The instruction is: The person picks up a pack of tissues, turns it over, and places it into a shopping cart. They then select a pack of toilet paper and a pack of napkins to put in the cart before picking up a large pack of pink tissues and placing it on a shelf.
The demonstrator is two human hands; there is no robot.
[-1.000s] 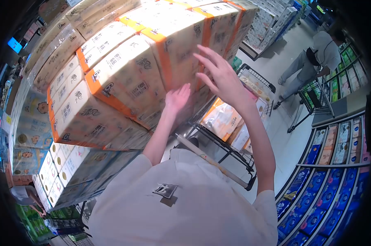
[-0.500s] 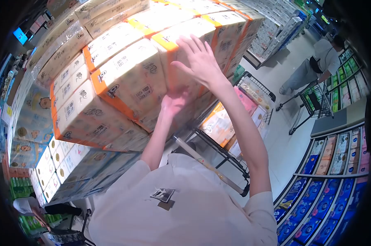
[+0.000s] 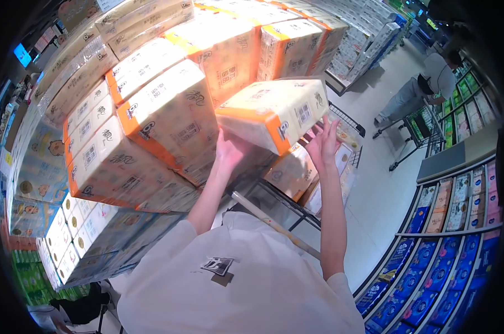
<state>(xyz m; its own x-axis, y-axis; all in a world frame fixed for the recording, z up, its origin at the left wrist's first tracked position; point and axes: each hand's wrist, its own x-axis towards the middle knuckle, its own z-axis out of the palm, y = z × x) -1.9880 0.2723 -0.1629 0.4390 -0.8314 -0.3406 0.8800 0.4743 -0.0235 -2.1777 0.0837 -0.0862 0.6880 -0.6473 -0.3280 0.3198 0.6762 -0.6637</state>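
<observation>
A cream-and-orange pack of tissues (image 3: 288,108) is tilted in front of the stack, held between my two hands. My left hand (image 3: 231,151) supports its lower left corner, with the fingers partly hidden beneath it. At its right end, my right hand (image 3: 324,145) grips the lower edge with fingers pointing up. Behind and to the left rises a stack of similar tissue packs (image 3: 171,117), some lit brightly from above. Below the held pack stands a shopping cart (image 3: 296,201) with packs inside, its pale handle (image 3: 263,217) close to my body.
Shelves with blue packs (image 3: 430,278) curve along the right side. A person (image 3: 413,92) stands with another cart (image 3: 410,133) farther up the aisle. White and blue packs (image 3: 96,228) are stacked lower left, and part of another person (image 3: 46,317) shows at the bottom left.
One tissue pack has come off the stack and moved right, toward the cart, tilting between my hands. My right hand has gone from the pack's top down to its right end.
</observation>
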